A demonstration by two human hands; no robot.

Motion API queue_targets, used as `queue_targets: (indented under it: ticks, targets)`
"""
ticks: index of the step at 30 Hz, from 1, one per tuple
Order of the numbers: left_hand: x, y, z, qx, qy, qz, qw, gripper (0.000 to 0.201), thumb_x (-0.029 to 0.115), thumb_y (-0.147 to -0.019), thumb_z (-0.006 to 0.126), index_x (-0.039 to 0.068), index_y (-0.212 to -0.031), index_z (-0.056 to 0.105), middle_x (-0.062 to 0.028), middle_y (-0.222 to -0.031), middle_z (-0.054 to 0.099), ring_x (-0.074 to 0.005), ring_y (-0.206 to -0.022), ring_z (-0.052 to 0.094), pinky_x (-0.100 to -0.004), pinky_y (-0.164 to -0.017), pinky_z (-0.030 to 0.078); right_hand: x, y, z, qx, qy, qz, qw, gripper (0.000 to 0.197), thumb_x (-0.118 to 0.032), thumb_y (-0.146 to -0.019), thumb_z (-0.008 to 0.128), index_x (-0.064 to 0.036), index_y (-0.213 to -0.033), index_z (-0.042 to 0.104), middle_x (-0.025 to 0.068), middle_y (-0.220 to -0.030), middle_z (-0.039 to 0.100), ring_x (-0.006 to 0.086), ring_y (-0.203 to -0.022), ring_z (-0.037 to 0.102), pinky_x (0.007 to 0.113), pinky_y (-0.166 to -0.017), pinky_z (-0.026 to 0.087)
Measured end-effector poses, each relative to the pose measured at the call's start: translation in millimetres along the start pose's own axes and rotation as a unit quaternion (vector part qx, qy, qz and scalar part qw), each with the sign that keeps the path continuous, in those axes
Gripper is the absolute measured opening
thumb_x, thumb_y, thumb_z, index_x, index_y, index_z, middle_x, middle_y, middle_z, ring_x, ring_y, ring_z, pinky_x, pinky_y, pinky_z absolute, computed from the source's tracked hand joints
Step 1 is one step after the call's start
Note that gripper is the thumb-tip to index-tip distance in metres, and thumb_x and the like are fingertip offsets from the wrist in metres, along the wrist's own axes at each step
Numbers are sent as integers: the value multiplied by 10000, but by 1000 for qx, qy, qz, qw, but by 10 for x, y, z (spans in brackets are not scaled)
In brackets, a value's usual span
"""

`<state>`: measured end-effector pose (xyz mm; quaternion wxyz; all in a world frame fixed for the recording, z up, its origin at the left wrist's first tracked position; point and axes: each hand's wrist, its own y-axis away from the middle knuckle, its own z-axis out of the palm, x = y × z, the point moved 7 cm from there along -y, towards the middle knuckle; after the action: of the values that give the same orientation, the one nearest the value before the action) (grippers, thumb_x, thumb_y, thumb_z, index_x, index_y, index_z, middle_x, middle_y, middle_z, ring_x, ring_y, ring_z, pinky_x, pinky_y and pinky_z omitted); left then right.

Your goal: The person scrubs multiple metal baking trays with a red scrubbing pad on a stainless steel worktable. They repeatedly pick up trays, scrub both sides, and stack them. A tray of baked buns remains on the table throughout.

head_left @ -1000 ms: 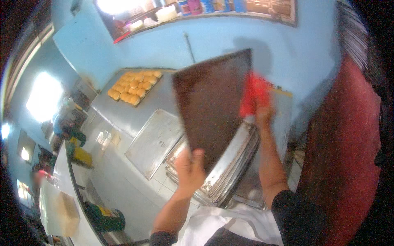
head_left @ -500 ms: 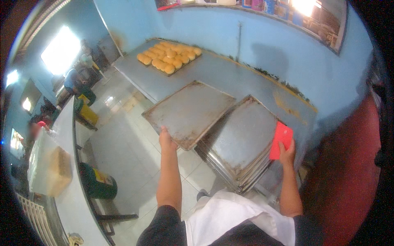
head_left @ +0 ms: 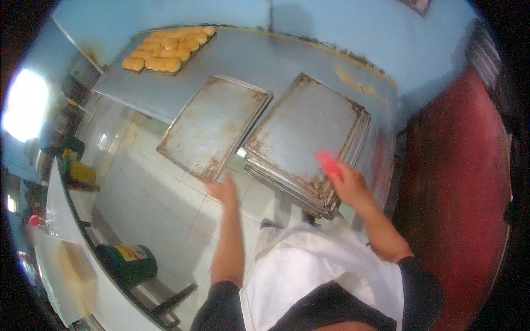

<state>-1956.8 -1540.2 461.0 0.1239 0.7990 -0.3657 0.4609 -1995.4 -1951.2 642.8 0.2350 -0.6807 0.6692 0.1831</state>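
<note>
A worn metal baking tray lies at the table's front edge, its near end jutting out past the edge. My left hand is at that tray's near corner, blurred, with thumb and fingers apart; whether it still touches the rim is hard to tell. Beside it on the right is a stack of similar trays, with brown baked-on stains along the rims. My right hand is closed on a flat red scraper, held over the near right part of the top tray and smeared by motion.
Rows of golden buns sit at the far left of the grey metal table by a blue wall. A dark red panel stands to the right. Left are a white counter and a dark green bucket over a tiled floor.
The view has tilted down and turned right. My left hand has loosened from the left tray's near edge. My right hand has brought the red scraper from the stack's right side over the top tray.
</note>
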Motion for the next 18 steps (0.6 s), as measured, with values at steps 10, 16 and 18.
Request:
queue_targets:
  ticks: [10, 16, 18]
  targets:
    - [800, 1741, 933, -267, 46, -190, 944, 1109, 351, -655, 860, -93, -1434, 207, -311, -1381, 332, -410, -1308, 314, -460, -1102, 295, -198, -454, 1115, -148, 162, -165, 962, 252, -166, -901, 502, -27, -1097, 578, 181, -993, 636, 348, -892, 654, 487, -738, 545]
    - [944, 1728, 782, -320, 18, -152, 935, 1131, 292, -697, 872, -118, -1415, 101, -296, -1356, 272, -326, -1174, 455, -397, -988, 450, 1403, -2124, 171, -22, 174, 6, 984, 264, -260, -962, 450, -97, -1065, 629, 193, -938, 679, 369, -858, 678, 506, -741, 546]
    - [1189, 1798, 652, -287, 36, -224, 931, 1097, 286, -714, 867, -122, -1419, 133, -289, -1354, 301, -304, -1155, 484, -385, -956, 476, 1719, -2525, -90, 20, 217, -6, 976, 254, -258, -959, 452, -118, -1079, 627, 178, -961, 682, 368, -856, 677, 510, -756, 545]
